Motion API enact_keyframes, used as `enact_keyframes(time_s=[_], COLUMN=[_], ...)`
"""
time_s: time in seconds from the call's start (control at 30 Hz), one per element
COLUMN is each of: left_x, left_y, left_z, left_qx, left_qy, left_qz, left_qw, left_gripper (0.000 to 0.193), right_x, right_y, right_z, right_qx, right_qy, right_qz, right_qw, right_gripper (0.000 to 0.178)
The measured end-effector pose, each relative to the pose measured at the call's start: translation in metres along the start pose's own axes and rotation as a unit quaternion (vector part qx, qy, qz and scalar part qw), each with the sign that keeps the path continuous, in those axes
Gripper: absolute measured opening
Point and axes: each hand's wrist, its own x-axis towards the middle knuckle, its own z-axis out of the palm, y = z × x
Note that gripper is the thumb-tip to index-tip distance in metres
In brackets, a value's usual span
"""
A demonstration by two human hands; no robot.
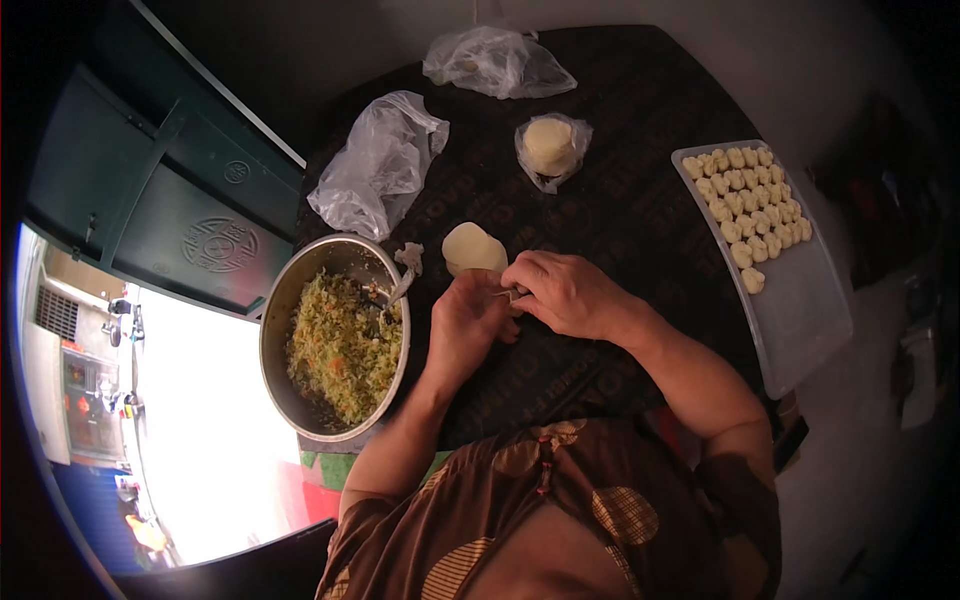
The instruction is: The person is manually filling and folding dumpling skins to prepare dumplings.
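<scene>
My left hand (468, 318) and my right hand (568, 297) meet over the middle of the table. Between them is a dumpling (511, 294), mostly hidden by the fingers; only a small pale bit of dough shows. The left hand cups it from below, while the right fingertips pinch its edge. Just beyond the left hand lie a few round dumpling wrappers (470, 248), partly overlapping. To the left stands a metal bowl (272, 350) of chopped green and orange filling (345, 350), with a utensil handle (402, 287) leaning over its right rim.
On the right, a pale tray (805, 345) holds rows of shaped dumplings (745, 205). A wrapped stack of wrappers (549, 147) sits farther back. Clear plastic bags (385, 160) lie at the far left and far edge of the dark table (640, 150). A green metal door (190, 210) stands left.
</scene>
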Motion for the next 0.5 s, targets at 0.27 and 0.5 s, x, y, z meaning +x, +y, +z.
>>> enact_keyframes(time_s=[0.27,0.5], left_x=[-0.0016,-0.0007], left_y=[0.0068,0.0014], left_z=[-0.0014,-0.0021], left_qx=[-0.08,-0.174], left_qy=[0.003,0.02], left_qz=[0.01,-0.007], left_qw=[0.997,0.985], left_gripper=[0.02,0.016], right_x=[0.0002,0.0006], right_y=[0.003,0.0032], right_z=[0.0,0.0025], right_qx=[0.032,0.055], right_qy=[0.009,0.039], right_qz=[0.003,0.029], right_qw=[0.999,0.997], right_gripper=[0.016,0.014])
